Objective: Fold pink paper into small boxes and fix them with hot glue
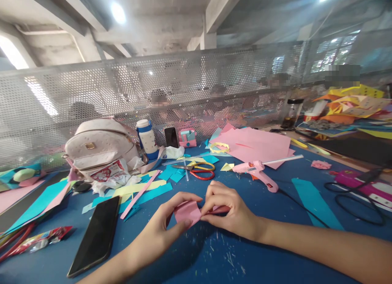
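A small piece of pink paper is held over the front of the blue table. My left hand grips its left side, thumb below and fingers above. My right hand pinches the paper's right edge between thumb and fingertips; a narrow pink part shows under its curled fingers. Just beyond the hands lie scissors with red and yellow handles. Behind my right hand rests a pink hot glue gun with a clear glue stick in its back.
Left of my hands lie a black phone and blue, yellow and pink paper strips. Farther back stand a pale backpack and a white-blue bottle. Pink sheets, a blue strip and a magenta power strip are rightward.
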Tool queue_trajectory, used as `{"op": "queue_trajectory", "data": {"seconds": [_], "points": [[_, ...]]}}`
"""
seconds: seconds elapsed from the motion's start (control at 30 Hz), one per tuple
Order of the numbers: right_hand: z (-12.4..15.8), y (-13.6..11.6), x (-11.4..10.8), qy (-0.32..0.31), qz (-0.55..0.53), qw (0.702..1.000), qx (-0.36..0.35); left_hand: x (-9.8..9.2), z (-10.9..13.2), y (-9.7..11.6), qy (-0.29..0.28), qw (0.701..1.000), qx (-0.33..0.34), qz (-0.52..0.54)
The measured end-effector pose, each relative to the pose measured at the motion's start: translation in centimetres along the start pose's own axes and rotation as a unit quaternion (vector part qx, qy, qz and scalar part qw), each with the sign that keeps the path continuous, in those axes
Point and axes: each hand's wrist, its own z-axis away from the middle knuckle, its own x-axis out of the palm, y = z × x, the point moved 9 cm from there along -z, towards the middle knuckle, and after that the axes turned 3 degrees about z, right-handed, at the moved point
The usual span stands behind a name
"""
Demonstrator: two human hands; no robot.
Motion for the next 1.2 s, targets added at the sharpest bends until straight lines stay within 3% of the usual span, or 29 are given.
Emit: {"op": "queue_trajectory", "data": {"seconds": [0.27,0.7,1.2], "points": [[-0.1,0.6,-0.1,0.003,-0.002,1.000,0.014,0.4,0.3,0.2,-0.070,0.995,-0.028,0.059],[-0.2,0.0,-0.2,0.002,0.007,1.000,0.013,0.2,0.0,0.9,-0.049,0.999,0.009,-0.004],[0.1,-0.9,0.5,-0.019,0.025,0.999,-0.036,0.6,0.1,1.8,-0.009,0.981,0.053,-0.186]]}}
